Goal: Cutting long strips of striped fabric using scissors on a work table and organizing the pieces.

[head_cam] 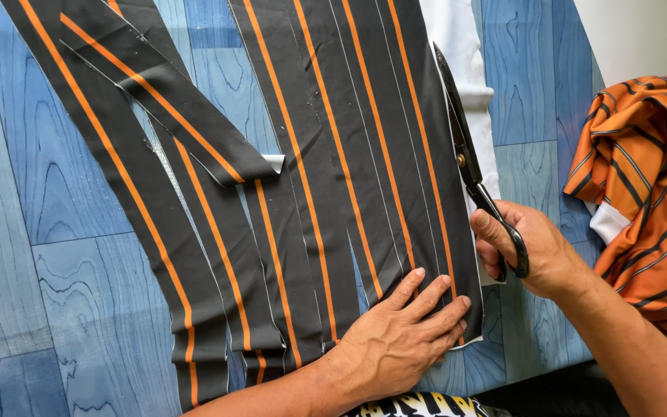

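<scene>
My left hand [403,340] lies flat, fingers spread, on the near end of a wide piece of black fabric with orange stripes [364,131]. My right hand [534,251] grips the handles of black scissors [465,147]. Their long blades point away from me along the fabric's right edge. Several cut strips of the same striped fabric [156,177] lie to the left, some overlapping, one folded over at its end.
The work surface is a blue wood-grain table [48,255]. White cloth [465,69] shows under the fabric's right edge. A bundle of orange fabric with black stripes [650,177] sits at the right edge of the table.
</scene>
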